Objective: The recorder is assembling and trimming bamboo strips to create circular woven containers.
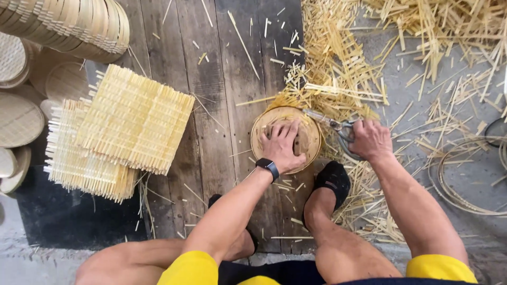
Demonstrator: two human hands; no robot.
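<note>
round bamboo lid [311, 138] sits on the wooden boards [211, 105], close to their right edge. left hand [281, 146] presses flat on it, fingers spread, holding nothing. right hand [371, 140] has its grip closed on the scissors [334, 125], blades at the lid's rim. cut bamboo strips [343, 79] heap right; square woven mats [127, 121] stacked left.
</note>
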